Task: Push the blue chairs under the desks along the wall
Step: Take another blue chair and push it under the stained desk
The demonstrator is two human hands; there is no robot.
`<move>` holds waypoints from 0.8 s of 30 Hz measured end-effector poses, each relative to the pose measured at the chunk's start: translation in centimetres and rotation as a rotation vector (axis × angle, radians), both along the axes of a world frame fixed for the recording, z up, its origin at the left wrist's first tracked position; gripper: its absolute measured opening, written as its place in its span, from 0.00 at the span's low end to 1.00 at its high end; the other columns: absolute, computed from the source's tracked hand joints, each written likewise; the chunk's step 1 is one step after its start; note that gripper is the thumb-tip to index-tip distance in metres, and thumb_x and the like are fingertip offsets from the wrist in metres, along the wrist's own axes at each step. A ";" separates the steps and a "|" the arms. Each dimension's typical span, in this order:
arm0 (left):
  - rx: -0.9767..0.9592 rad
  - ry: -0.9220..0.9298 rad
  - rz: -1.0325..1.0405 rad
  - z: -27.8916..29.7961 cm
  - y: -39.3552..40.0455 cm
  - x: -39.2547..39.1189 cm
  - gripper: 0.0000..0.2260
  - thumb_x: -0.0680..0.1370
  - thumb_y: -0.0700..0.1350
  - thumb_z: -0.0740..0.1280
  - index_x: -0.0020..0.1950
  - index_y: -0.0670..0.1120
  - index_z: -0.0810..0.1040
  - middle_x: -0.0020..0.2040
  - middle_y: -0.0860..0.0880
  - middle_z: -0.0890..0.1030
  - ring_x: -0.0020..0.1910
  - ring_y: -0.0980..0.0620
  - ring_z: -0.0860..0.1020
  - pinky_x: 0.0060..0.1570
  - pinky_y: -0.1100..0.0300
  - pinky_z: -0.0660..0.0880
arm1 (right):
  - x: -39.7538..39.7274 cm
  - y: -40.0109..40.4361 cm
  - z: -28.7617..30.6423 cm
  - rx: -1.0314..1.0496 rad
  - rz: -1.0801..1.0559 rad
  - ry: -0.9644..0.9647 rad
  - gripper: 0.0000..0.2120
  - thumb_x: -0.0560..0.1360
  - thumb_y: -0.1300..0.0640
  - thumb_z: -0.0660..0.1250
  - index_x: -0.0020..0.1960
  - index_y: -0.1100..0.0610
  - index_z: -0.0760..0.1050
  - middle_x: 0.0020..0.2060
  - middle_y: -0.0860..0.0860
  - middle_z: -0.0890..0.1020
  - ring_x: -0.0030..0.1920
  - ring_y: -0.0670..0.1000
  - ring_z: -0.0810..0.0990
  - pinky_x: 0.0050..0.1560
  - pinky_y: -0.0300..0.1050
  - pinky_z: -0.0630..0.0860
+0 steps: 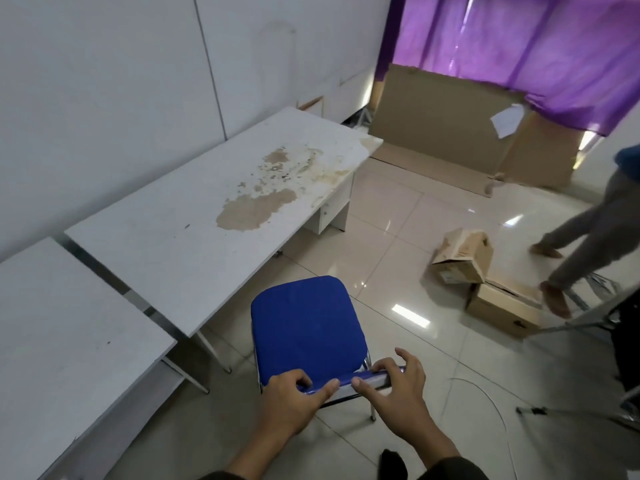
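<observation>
Both your hands clasp the blue chair (306,329) backrest: left grip (292,398) closed, right grip (398,386) looser (fingers partly lifted), beside the stained desk (194,220).

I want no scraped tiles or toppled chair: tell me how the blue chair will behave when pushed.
The chair probably slides easily: thin metal legs on glossy floor. It looks light, with a slim frame and thin padded seat. Both hands, left and right, hold the backrest top, so a hard shove might tip it forward.
</observation>
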State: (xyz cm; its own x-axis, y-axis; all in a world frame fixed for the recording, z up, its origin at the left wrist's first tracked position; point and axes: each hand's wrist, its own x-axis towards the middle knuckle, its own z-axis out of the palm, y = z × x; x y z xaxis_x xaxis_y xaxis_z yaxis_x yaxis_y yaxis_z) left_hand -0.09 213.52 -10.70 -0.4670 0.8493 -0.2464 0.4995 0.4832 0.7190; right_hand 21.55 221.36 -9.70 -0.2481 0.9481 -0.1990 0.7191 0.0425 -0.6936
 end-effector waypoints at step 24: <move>0.000 0.003 0.467 1.3 17.6 8.3 0.33 0.62 0.84 0.66 0.36 0.54 0.80 0.34 0.56 0.83 0.35 0.56 0.81 0.34 0.60 0.77 | 2.2 27.1 -0.5 0.014 0.486 0.062 0.27 0.63 0.22 0.68 0.51 0.40 0.74 0.72 0.38 0.54 0.77 0.51 0.45 0.68 0.53 0.71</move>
